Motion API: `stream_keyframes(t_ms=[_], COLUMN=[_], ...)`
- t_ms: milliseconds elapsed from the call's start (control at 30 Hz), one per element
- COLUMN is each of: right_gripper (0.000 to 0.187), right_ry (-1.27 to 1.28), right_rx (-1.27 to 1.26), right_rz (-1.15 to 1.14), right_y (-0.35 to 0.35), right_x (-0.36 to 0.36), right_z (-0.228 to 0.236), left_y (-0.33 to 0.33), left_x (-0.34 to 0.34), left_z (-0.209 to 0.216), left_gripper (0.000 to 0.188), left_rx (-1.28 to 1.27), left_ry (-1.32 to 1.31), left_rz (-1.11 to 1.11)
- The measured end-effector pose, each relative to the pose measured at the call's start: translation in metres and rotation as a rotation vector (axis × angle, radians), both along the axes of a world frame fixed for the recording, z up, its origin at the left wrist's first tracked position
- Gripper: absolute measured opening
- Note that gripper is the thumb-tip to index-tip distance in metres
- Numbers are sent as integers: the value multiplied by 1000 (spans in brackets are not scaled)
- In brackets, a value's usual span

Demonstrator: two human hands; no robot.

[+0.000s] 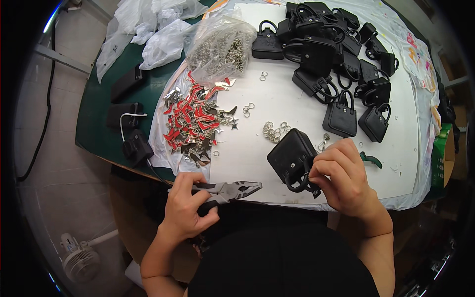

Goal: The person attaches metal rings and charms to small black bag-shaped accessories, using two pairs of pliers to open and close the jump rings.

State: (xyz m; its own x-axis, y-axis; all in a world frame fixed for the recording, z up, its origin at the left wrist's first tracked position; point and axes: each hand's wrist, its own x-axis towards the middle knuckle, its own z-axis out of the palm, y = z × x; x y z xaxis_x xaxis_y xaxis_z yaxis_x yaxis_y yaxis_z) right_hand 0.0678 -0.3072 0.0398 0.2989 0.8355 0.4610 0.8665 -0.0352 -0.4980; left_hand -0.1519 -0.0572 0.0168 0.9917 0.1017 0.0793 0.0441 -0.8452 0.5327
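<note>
My left hand (pixel 187 205) is wrapped round the dark handles of a pair of pliers (pixel 231 190), whose grey jaws point right and stand slightly apart. A miniature black handbag (pixel 292 154) lies tilted near the front edge of the table, its looped handle toward me. My right hand (pixel 341 175) is closed in a pinch at the bag's right side, by the handle's base. Whether a small ring is also between those fingertips is hidden. Just behind the bag lies a cluster of metal rings (pixel 275 132). A short chain (pixel 324 142) rests near my right knuckles.
Red and black shoe-shaped charms (pixel 195 121) are heaped at the left, below a clear bag of metal fittings (pixel 220 52). Many black mini handbags (pixel 316 54) pile up at the far right. A green-handled tool (pixel 371 159) lies beyond my right hand. Black power devices (pixel 126 115) sit far left.
</note>
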Motion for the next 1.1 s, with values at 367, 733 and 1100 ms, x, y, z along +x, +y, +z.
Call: stream_keyframes(t_ms=[367,733,1100], right_gripper=[23,18,27], right_ry=[22,-7,150], right_rx=[22,6,4], right_rz=[112,157,107], right_y=[7,11,3], right_x=[-9,-10,-5], right_z=[3,9,-4], left_y=[-6,0,5], left_x=[43,48,61], left_z=[39,51,46], left_gripper=[43,42,36], left_rx=[110,159,223], left_ry=[-97,-47,-37], left_rz=[-127,-192,-283])
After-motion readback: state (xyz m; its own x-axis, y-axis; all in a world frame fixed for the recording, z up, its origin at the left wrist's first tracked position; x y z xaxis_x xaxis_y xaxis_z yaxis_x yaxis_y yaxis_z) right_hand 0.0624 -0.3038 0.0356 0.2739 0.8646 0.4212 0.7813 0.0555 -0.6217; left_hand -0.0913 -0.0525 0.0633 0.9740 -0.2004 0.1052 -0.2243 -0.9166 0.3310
